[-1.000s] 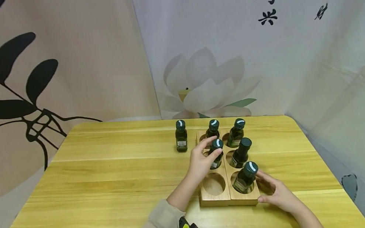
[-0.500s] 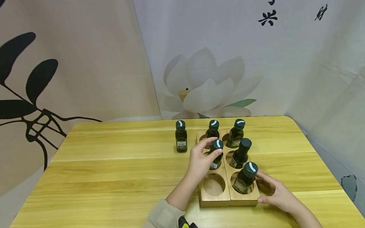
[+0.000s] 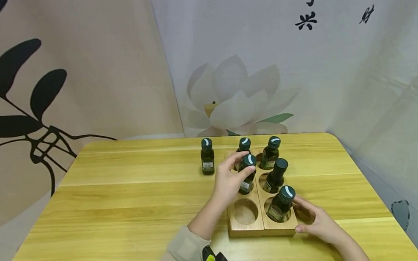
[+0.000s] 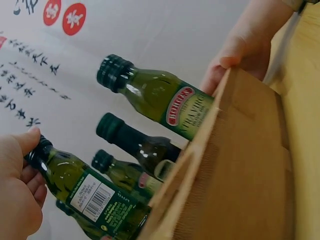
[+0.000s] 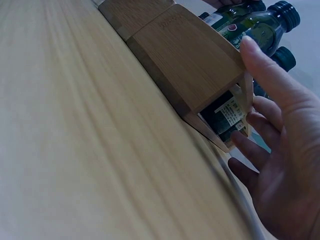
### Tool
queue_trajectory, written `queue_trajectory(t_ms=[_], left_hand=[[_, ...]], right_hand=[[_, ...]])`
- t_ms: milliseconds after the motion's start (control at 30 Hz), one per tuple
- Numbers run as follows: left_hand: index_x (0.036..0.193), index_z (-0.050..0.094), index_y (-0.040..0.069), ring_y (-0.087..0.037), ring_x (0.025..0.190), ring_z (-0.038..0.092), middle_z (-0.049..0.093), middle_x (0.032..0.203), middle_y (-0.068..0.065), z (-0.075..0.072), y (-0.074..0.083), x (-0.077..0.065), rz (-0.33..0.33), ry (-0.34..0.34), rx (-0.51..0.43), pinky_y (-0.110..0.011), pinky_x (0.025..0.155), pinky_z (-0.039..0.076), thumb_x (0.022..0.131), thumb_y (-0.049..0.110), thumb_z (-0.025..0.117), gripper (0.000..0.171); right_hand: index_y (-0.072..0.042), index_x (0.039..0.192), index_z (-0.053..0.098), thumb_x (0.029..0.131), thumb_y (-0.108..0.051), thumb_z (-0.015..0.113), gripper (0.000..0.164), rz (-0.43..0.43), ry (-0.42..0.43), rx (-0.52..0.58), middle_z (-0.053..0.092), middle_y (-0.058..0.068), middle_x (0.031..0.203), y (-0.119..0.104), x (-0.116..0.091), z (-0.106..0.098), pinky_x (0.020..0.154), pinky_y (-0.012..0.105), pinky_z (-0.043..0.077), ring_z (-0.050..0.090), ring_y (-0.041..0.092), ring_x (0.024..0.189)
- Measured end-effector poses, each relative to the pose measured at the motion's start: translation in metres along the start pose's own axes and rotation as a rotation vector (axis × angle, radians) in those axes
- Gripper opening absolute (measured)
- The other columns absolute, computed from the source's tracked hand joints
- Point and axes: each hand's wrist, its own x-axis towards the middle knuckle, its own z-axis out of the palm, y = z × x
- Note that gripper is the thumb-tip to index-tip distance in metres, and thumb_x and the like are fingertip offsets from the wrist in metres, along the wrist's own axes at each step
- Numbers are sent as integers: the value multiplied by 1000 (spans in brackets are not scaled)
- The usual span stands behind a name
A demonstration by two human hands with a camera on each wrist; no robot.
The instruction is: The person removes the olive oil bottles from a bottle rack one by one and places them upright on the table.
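My left hand (image 3: 227,184) pinches the dark green cap of a small olive oil bottle (image 4: 95,192) between thumb and fingers. This bottle stands nearly upright at the middle-left hole of a wooden bottle rack (image 3: 247,232); its base is partly hidden by the rim. My right hand (image 3: 320,223) holds the rack's front right corner, thumb at the front and fingers along the open side. Beside that hand, another olive oil bottle (image 4: 165,102) sits in the front right hole. The front left hole (image 3: 245,211) holds nothing.
Behind sit a middle-right bottle (image 3: 275,179), a back-right bottle (image 3: 269,157) and a back-left bottle (image 3: 244,145), all in the rack. One loose bottle (image 3: 207,158) stands on the wooden table (image 3: 126,215) left of it. A printed curtain (image 3: 118,63) hangs behind the table.
My left hand has lifted the olive oil bottle slightly in the last half second. The right hand and the rack have stayed in place.
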Motion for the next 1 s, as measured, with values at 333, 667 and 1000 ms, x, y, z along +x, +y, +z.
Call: queue_trajectory(t_ms=[333,667,1000], left_hand=[[112,65,-8,-25,92,58,66,104,-18,-10,19,8,54,51,40,-31,69,48,78,-2,76,36],[108,69,0,-22,93,55,68,102,-10,-28,0,15,122,144,30,-35,82,44,75,4,80,35],[110,68,-2,-21,87,59,66,93,-9,-57,13,17,135,185,30,-29,73,51,77,3,79,35]], right_hand=[[10,141,37,70,4,80,83,19,1,-9,42,-22,138,-1,-1,-1,98,16,33,46,1,120],[7,142,37,70,5,80,84,21,-1,-9,42,-21,138,-2,-2,0,99,17,32,46,2,120],[5,143,37,69,4,80,85,4,-6,-22,41,-20,140,1,-1,0,100,19,32,46,4,121]])
